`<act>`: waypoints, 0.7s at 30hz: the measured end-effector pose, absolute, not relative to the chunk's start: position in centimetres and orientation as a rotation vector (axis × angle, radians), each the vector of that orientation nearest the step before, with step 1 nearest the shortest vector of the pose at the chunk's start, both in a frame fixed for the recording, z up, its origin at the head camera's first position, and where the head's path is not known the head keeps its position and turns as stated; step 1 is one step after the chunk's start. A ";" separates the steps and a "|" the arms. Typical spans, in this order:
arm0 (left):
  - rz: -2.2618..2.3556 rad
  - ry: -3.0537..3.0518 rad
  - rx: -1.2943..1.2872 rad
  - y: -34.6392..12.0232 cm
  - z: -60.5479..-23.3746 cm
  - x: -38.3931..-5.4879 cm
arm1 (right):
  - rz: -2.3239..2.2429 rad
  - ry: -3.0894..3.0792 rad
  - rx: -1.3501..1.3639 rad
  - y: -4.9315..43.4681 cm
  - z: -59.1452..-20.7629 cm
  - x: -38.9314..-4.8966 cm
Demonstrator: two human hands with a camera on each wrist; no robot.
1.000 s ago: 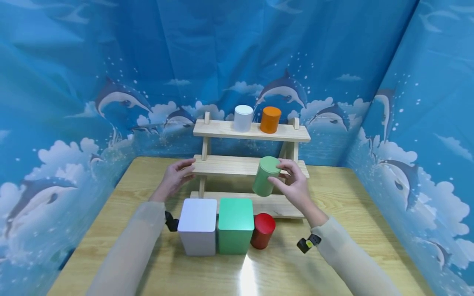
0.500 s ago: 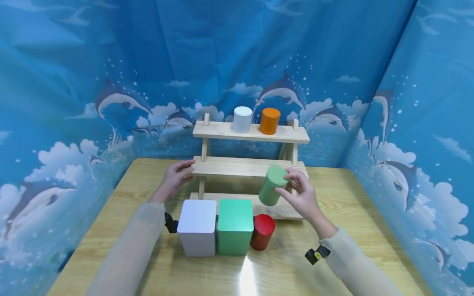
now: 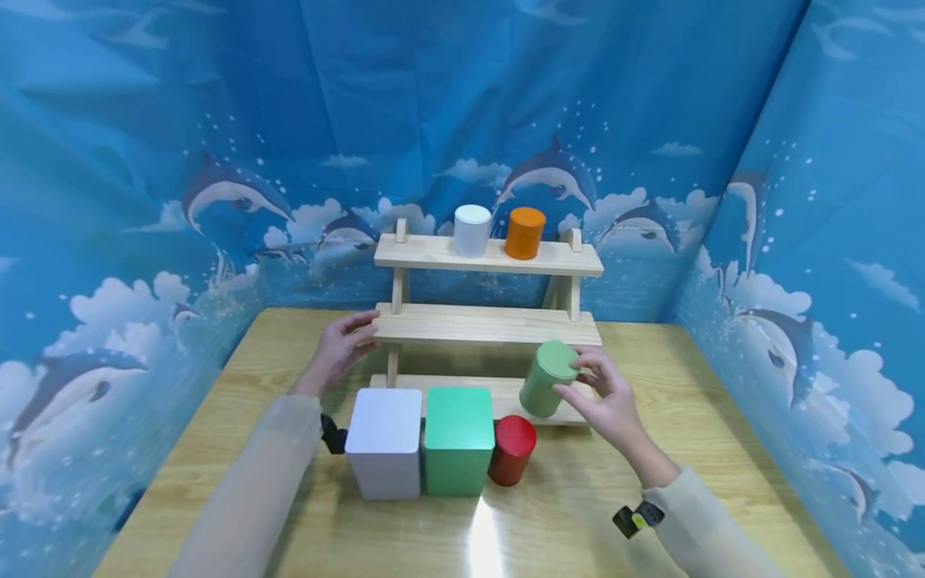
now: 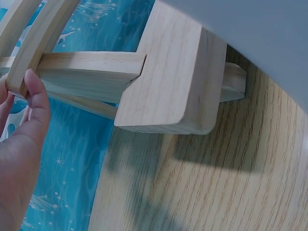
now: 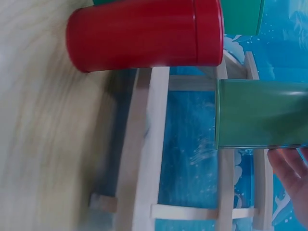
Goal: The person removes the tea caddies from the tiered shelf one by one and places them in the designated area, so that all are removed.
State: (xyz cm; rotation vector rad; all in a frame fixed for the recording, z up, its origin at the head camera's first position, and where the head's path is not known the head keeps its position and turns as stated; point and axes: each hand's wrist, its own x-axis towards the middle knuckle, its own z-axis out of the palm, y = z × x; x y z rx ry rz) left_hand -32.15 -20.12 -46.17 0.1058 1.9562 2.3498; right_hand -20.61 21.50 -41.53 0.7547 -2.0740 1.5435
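A round green can (image 3: 548, 380) tilts in my right hand (image 3: 605, 399), which grips it between thumb and fingers in front of the bottom board of a three-tier wooden display shelf (image 3: 477, 324). The right wrist view shows the can's (image 5: 262, 114) base pointing at the shelf's lower boards, apart from them, with my fingertips (image 5: 284, 166) against its side. On the other side, my left hand (image 3: 340, 351) pinches the left end of the middle board; in the left wrist view, thumb and fingers (image 4: 37, 94) lie on both sides of that board end.
On the top board stand a white can (image 3: 471, 232) and an orange can (image 3: 524, 234). A white box (image 3: 385, 441), a green box (image 3: 459, 440) and a red can (image 3: 513, 449) stand on the table (image 3: 578, 514) before the shelf. A dolphin-print curtain (image 3: 448, 104) surrounds the table.
My right hand has carried the green can down and to the right, from before the middle board to before the bottom board. My left hand keeps its place on the shelf.
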 end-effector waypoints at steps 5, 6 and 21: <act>2.359 1.956 0.114 -20.1 -46.2 -32.1 | 1.530 -2.105 0.739 21.8 -41.1 -19.2; 2.353 1.962 0.108 -20.1 -46.2 -32.1 | 1.519 -2.118 0.737 21.8 -41.0 -18.9; 2.298 1.963 0.035 -19.6 -44.2 -30.9 | 1.442 -2.209 0.687 23.0 -42.3 -16.8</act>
